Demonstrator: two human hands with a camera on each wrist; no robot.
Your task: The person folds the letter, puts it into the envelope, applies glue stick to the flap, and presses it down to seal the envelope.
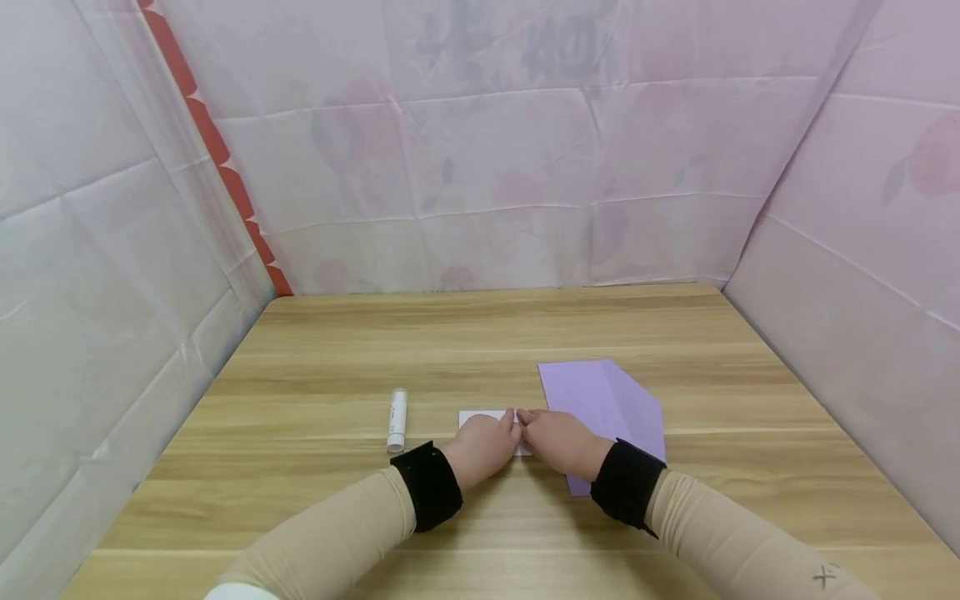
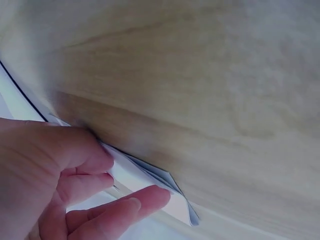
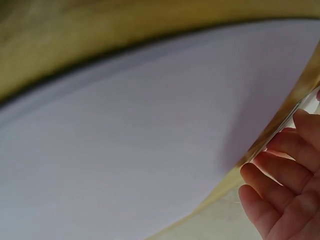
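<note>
Two hands are meeting just below the frame's centre in the head view, over a small white paper (image 1: 480,417) lying on the wooden table (image 1: 480,333). Curled fingers of the left hand (image 1: 483,446) are pinching the paper's folded edge in the left wrist view. Fingertips of the right hand (image 1: 558,440) are touching that same paper, apparently gripping it. Right of them a purple sheet (image 1: 607,400) is lying flat, and a glue stick (image 1: 397,419) is resting to the left.
</note>
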